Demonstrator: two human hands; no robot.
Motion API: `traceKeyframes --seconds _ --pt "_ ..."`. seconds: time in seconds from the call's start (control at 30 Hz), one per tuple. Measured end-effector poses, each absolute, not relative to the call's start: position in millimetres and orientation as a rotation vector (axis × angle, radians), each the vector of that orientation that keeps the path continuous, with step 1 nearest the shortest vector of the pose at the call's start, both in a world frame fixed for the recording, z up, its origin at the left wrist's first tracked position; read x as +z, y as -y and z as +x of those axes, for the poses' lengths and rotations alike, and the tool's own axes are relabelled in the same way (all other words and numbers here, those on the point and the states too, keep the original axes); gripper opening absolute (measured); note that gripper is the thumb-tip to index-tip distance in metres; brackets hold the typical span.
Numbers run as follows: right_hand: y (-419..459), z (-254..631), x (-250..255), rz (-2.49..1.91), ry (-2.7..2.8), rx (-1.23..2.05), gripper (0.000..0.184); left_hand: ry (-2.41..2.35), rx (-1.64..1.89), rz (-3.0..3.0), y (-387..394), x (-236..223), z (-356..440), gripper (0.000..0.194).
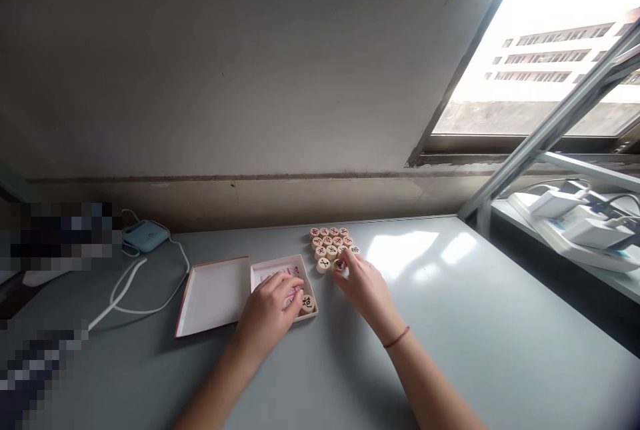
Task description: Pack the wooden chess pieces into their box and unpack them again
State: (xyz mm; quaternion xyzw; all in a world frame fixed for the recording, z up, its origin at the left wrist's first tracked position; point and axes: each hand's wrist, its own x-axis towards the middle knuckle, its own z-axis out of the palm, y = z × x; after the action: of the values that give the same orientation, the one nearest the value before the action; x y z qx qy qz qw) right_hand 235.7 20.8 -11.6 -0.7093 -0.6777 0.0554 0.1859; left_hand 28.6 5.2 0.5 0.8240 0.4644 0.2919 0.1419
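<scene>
Round Chinese chess pieces (331, 252) stand in rows on the grey desk, red characters at the back and black ones nearer me. My right hand (364, 283) is at the front of these rows, thumb and finger closed round a black-lettered chess piece (339, 265). Left of it lies an open white box (310, 271), with printed paper and a black-lettered chess piece (307, 303) inside. Over this box is my left hand (274, 300), its fingers curved and thumb apart. Whatever lies under its palm is hidden.
The box lid (215, 297) lies left of the box. A blue device (150, 237) and a white cable (145, 311) are farther left. A metal frame (535, 123) and a shelf with white plugs and a power strip (585, 223) stand at the right.
</scene>
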Motion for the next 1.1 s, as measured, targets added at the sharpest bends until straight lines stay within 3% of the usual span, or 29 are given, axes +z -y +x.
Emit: traceKeyframes --seconds 0.57,0.67,0.83,1.1 --pt "-18.9 227.3 -2.3 -2.079 1.872 0.21 0.003 -1.431 0.583 2.355 -10.0 5.3 19.9 0.024" --pt "-13.6 224.1 6.8 -1.934 1.868 0.267 0.01 -1.469 0.406 2.418 -9.3 9.3 15.6 0.026" --pt "-4.4 208.4 16.2 -1.717 1.973 0.632 0.029 -1.487 0.241 2.426 -6.8 16.1 13.6 0.029" --pt "-1.2 197.7 14.0 -1.657 2.03 0.76 0.03 -1.4 0.297 2.373 -2.0 19.2 19.7 0.024"
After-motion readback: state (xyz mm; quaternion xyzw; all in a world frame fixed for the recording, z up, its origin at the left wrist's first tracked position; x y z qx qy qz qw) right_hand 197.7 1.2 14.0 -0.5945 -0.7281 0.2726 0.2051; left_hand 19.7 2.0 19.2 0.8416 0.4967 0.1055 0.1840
